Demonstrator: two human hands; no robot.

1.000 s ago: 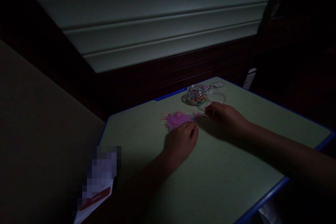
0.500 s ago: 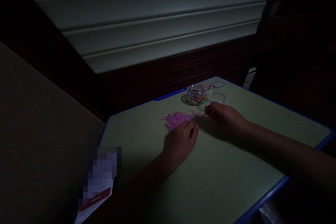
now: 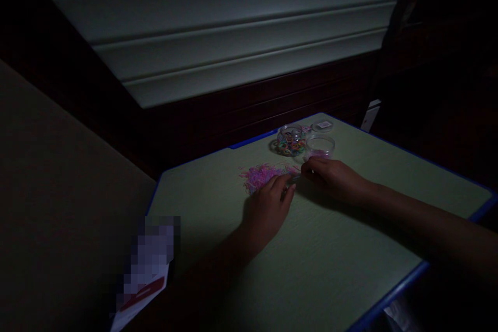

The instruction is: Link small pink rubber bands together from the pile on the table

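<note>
A loose pile of thin pink and purple bands [image 3: 259, 177], like small rubber bands, lies on the pale green table [image 3: 330, 259]. My left hand [image 3: 268, 210] rests at the near edge of this pile, thumb and index finger a little apart, with nothing clearly seen between them. Just right of the pile, my right hand [image 3: 334, 179] has its fingertips pinched together. Whatever they hold is too small and dark to make out. Directly behind that hand stands a clear round tub [image 3: 321, 143] with some pink bands in it.
Left of the tub is a clear jar [image 3: 291, 141] of multicoloured bands. A clear lid [image 3: 322, 125] with a white label lies at the table's far corner. Blue edging [image 3: 404, 285] borders the table. A white and red item [image 3: 143, 293] is at lower left, partly blurred out.
My left thumb and index finger have parted slightly. My right hand has shifted a little toward me and left, uncovering pink bands in the tub.
</note>
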